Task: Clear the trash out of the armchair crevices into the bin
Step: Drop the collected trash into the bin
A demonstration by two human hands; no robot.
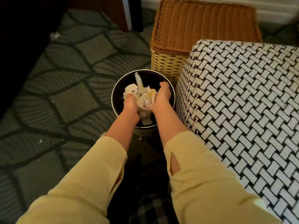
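Our left hand (131, 105) and right hand (163, 97) squeeze a crumpled ball of white and yellow paper trash (144, 98) between them, over the round black bin with a shiny rim (116, 88). Just right of the bin is the black-and-white woven-pattern armchair (242, 102); behind the bin, a bumpy brown wicker basket (186, 29).

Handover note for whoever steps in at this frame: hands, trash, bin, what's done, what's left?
Left hand and right hand: together grip a wad of crumpled whitish paper trash over the round black bin, beside the black-and-white woven armchair.
Done: wad is at the bin.
Left: let go; white scraps lie on the grey patterned rug; crevices not in view, recheck.
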